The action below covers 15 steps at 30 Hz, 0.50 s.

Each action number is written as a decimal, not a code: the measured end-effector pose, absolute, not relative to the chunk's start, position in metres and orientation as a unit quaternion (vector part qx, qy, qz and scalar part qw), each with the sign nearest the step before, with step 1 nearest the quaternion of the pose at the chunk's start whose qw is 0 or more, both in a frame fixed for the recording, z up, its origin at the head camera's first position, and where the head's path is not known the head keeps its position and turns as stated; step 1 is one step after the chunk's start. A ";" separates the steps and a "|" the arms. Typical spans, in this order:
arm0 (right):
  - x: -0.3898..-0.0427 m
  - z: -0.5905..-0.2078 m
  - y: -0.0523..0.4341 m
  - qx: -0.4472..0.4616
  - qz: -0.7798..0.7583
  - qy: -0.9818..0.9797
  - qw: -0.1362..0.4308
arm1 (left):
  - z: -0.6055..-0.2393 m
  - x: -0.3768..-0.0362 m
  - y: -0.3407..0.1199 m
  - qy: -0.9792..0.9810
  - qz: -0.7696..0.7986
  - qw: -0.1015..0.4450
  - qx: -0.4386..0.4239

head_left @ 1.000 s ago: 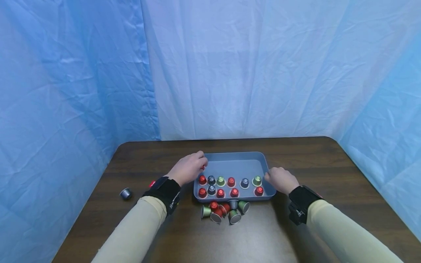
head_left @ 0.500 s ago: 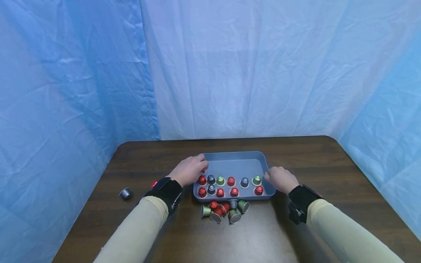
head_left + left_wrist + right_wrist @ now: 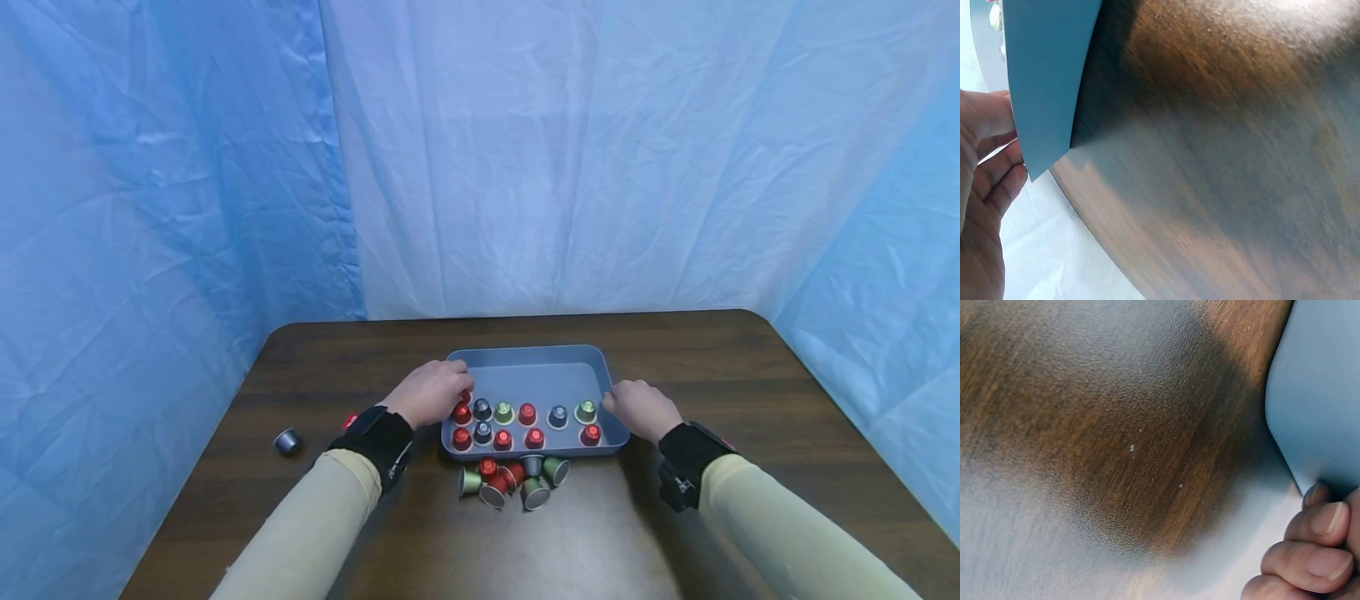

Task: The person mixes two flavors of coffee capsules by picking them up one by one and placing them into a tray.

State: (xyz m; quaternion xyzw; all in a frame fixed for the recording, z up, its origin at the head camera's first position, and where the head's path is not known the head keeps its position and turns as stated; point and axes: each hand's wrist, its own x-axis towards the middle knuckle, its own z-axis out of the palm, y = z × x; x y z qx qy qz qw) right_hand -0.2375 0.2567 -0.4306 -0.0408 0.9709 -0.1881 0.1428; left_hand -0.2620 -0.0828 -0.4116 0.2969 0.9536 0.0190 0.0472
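— What's nearest us on the table (image 3: 420, 533)?

— A loose heap of capsules (image 3: 513, 483) lying on their sides, red, green and grey, touching the near wall of the blue tray (image 3: 525, 360). Well off to the left sits a lone grey capsule (image 3: 287, 441).

— And the hands?

— The left hand (image 3: 431, 392) is at the tray's left edge, fingers curled over the rim by the far-left corner. There's a bit of red under the fingertips, but I can't tell whether it's pinching a capsule or just covering one. From the wrist view its fingers (image 3: 997, 175) lie close against the tray's outer wall (image 3: 1047, 81).

— The right one?

— The right hand (image 3: 636, 410) rests against the tray's right side, fingers bent. The wrist view shows its fingertips (image 3: 1322, 519) curled right at the tray's corner (image 3: 1316, 394); I can't say it truly grips it.

— What's in the tray?

— Two rows of upright capsules (image 3: 527, 414) in the near half, red, grey and green mixed; the far half shows bare blue floor. Behind the table hangs a blue sheet (image 3: 525, 150)
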 end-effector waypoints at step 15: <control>-0.238 -0.432 0.257 -0.041 -0.190 0.971 0.140 | -0.396 -0.254 -0.106 0.947 0.012 0.023 0.320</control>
